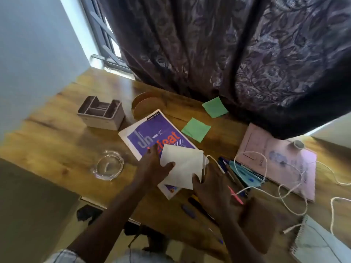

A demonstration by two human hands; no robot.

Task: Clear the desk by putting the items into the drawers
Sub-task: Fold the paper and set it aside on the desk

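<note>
Desk: wooden top, with a dark patterned curtain hanging over its far edge.
White paper: lies on a purple notebook at the middle of the desk.
Left hand: fingers spread straight, thumb pressing on the paper's left side.
Right hand: thumb on top, pinching the paper's near corner.
In the way: a white cable loops over pens and a pink notebook just right of the paper.
Around: grey organiser box, glass dish, two green sticky notes, spiral notepad.
</note>
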